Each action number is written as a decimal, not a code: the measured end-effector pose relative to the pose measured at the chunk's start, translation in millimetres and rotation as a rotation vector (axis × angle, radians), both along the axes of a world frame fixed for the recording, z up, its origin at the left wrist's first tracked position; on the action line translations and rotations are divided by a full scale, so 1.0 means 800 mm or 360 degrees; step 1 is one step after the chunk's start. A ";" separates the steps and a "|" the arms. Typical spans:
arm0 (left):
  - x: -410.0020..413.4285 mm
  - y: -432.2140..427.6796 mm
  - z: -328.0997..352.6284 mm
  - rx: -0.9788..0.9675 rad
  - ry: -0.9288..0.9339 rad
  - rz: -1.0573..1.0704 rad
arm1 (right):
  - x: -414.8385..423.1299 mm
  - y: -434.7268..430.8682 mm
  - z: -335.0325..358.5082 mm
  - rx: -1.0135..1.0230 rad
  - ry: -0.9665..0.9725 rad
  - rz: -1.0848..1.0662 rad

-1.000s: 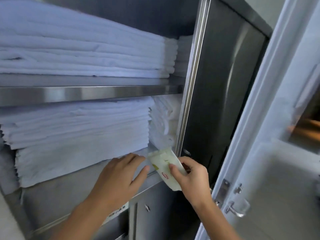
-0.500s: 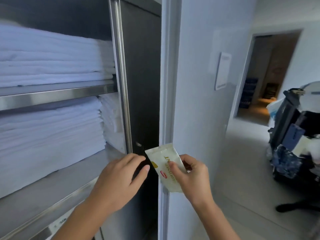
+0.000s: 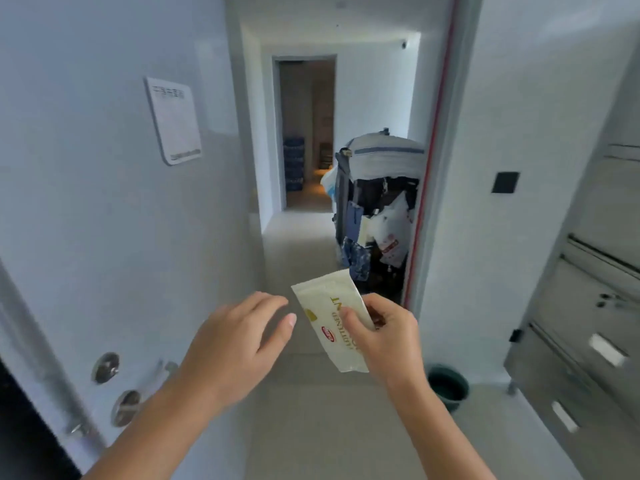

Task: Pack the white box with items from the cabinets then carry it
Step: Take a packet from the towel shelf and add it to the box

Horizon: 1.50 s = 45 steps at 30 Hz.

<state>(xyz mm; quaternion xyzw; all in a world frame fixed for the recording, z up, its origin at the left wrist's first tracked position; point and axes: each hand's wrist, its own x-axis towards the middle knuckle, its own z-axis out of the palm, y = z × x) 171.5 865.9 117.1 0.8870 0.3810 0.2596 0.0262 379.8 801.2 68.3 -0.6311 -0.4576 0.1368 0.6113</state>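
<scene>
Pinching the packet (image 3: 327,306) by one long edge, the right hand (image 3: 388,341) holds it in mid-air above the corridor floor (image 3: 311,431), thumb on the printed face. The left hand (image 3: 235,344) hovers just beside it, fingers relaxed, gripping nothing. Expect a light, thin, flexible packet with slick film; grip a sealed edge, not the middle. Print: a red oval logo (image 3: 328,335), illegible; gold capitals ending "NT". The wall sign (image 3: 175,121) is unreadable. No white box in view.

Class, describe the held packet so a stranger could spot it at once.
Find the loaded cart in the corridor. Below it in view, the right hand pinches a flat cream packet. Gold lettering and a red oval logo mark it out; the left hand alongside holds nothing.
</scene>
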 end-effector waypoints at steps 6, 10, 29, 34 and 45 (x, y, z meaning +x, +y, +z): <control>0.143 0.005 -0.023 -0.0039 0.0017 -0.0642 | 0.095 -0.089 -0.017 -0.0013 0.0055 -0.0607; 0.223 -0.019 -0.042 -0.0153 0.0043 -0.1062 | 0.118 -0.164 -0.032 -0.0052 0.0069 -0.1057; 0.378 -0.460 -0.072 -0.0111 0.0203 -0.2335 | 0.064 -0.649 -0.070 -0.0070 0.0067 -0.2471; 0.409 -0.503 -0.091 -0.0118 0.0233 -0.2304 | 0.099 -0.695 -0.089 -0.0084 0.0121 -0.2432; 0.570 -0.562 -0.175 -0.0262 0.0297 -0.2285 | 0.241 -0.755 -0.159 -0.0143 0.0384 -0.2374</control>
